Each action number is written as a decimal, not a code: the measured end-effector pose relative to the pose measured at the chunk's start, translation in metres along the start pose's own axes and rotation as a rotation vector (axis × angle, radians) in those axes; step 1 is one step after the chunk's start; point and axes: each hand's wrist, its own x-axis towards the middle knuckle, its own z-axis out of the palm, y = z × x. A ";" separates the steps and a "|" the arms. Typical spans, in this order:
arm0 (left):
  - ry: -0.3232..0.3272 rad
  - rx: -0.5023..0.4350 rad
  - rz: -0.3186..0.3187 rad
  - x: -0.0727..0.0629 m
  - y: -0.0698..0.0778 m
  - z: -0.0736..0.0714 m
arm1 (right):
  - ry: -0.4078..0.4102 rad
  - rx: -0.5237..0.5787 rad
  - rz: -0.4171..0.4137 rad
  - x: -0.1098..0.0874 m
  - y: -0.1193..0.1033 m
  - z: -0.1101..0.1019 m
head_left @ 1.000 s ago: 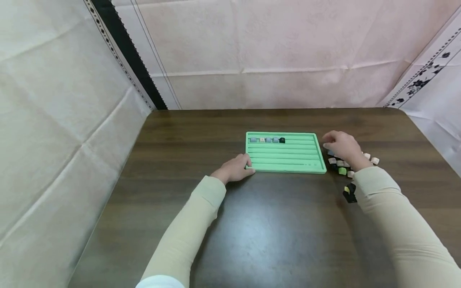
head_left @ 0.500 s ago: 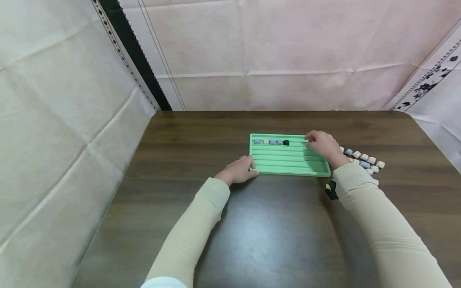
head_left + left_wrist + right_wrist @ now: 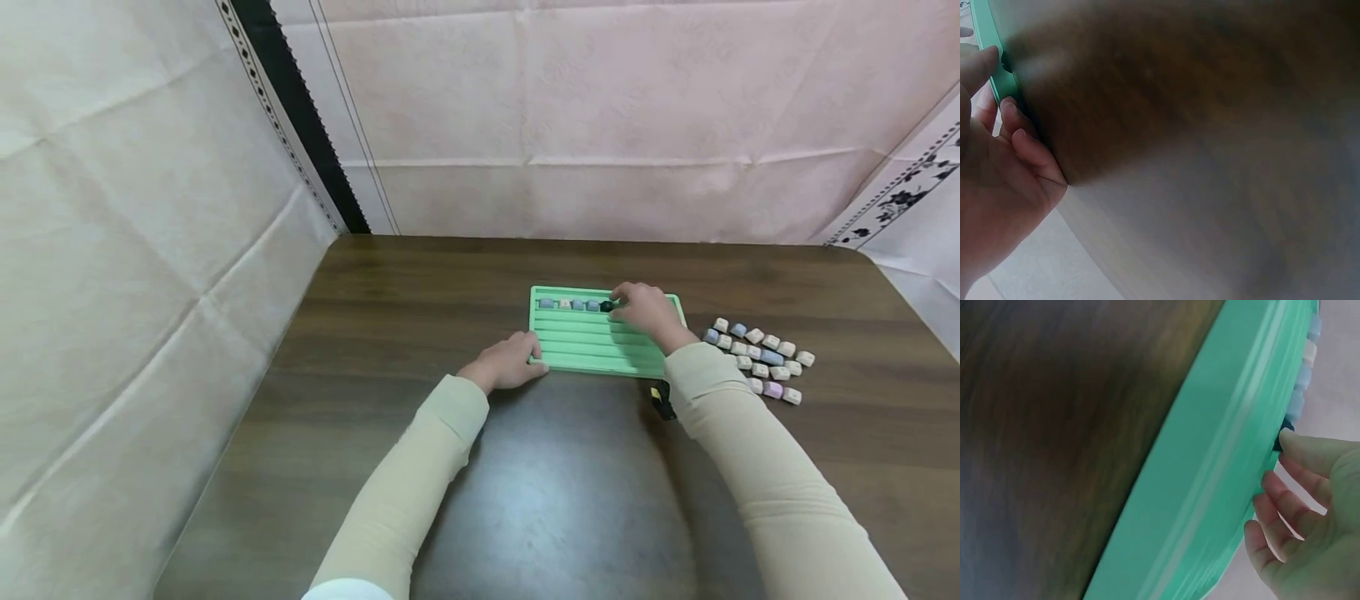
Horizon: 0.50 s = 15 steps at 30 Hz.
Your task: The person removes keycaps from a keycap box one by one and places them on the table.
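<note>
A light-green ridged tray [image 3: 585,354] lies on the table. My left hand [image 3: 510,360] grips its near left corner, thumb and fingers at the edge; in the left wrist view the fingers [image 3: 1013,119] close on the green rim. Along the tray's top groove sit blue and white keycaps [image 3: 565,304], with a black keycap [image 3: 607,306] at the right end of the row. My right hand [image 3: 647,314] reaches over the tray and pinches the black keycap. In the right wrist view my thumb lies on the black keycap [image 3: 1285,430], other fingers loosely bent; the index fingertip is hidden.
Right of the tray, several loose keycaps [image 3: 770,357], white, blue and one lilac, lie grouped on the brown wooden table [image 3: 570,492]. My right sleeve [image 3: 712,392] covers part of that group. A pale cloth [image 3: 637,200] hangs behind the table's far edge.
My right hand has moved left from the loose keycaps, across the tray, to the black keycap in the top row. The left hand keeps its grip on the tray corner.
</note>
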 end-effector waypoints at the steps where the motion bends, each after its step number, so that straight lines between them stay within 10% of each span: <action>1: 0.000 0.001 0.001 0.000 0.000 0.000 | 0.001 -0.014 0.008 0.001 -0.001 0.002; 15: -0.004 0.002 -0.010 0.003 -0.001 0.002 | 0.052 -0.086 0.069 0.000 -0.009 0.008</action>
